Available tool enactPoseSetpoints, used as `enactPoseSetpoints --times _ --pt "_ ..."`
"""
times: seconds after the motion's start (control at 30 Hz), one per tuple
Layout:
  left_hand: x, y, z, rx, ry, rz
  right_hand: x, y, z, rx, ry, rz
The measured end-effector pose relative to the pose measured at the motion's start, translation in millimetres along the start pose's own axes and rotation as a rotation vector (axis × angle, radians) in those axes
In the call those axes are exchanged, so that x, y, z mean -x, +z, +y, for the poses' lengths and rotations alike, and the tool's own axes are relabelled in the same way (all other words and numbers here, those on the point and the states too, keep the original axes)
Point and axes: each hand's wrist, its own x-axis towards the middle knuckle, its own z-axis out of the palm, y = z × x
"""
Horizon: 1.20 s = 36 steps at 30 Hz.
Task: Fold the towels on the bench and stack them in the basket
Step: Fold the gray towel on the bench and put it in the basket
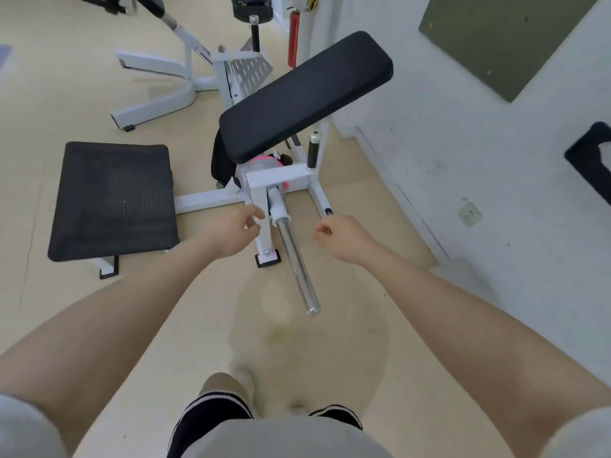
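Note:
A black padded bench (304, 94) on a white frame stands tilted ahead of me, its top bare. No towel lies on it, and no basket shows anywhere in view. Something pink (264, 159) peeks out under the pad's near end, mostly hidden. My left hand (236, 231) hovers near the white frame with fingers loosely curled, holding nothing. My right hand (340, 238) hangs to the right of a chrome bar (296, 266), its fingers curled into a loose fist around nothing.
A black mesh seat (112, 200) on a white leg sits to the left. More white gym equipment (185, 71) stands behind. A white wall (463, 160) with a socket (469, 213) runs along the right. Beige floor lies below me.

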Motion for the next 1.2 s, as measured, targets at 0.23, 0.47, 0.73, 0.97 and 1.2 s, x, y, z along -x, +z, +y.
enactPoseSetpoints --times 0.23,0.47,0.73,0.97,1.2 --pt "-174 -76 -87 -0.014 0.032 -0.005 -194 15 -42 -0.014 0.037 0.108" --pt "-344 -165 -151 -0.087 0.103 -0.169 -388 40 -94 -0.029 0.221 0.141" --pt "-511 -139 -219 -0.161 0.193 -0.293 -542 112 -46 -0.047 0.519 0.031" --pt "-608 -59 -284 -0.038 0.154 -0.335 -640 181 42 0.040 0.589 0.074" --pt "-644 -24 -300 0.125 0.057 -0.324 -663 194 72 0.087 0.602 0.073"
